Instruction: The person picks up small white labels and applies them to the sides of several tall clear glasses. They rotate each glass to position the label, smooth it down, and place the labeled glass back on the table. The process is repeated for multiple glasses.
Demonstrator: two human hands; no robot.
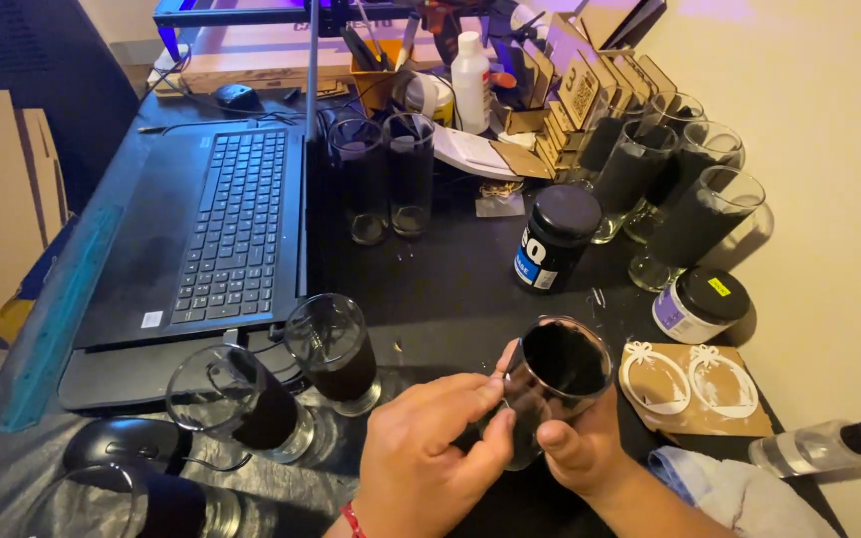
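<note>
My right hand (585, 448) grips a drinking glass (555, 374) whose side is coated black, tilted with its mouth toward me. My left hand (426, 453) touches the glass wall with thumb and fingertips at its left side. Both hands are low in the middle of the black table (450, 299). Just left of them stand two similar black-coated glasses (336, 349) (236, 399), and a third (142, 503) sits at the bottom edge.
An open laptop (211, 229) lies at the left, a mouse (127, 443) in front of it. Two tall glasses (386, 174) stand mid-table, several coated glasses (670, 189) at the right. Two dark-lidded jars (555, 239) (700, 304), a wooden cut-out board (695, 389), a bottle (829, 446) and a cloth (719, 488) surround my hands.
</note>
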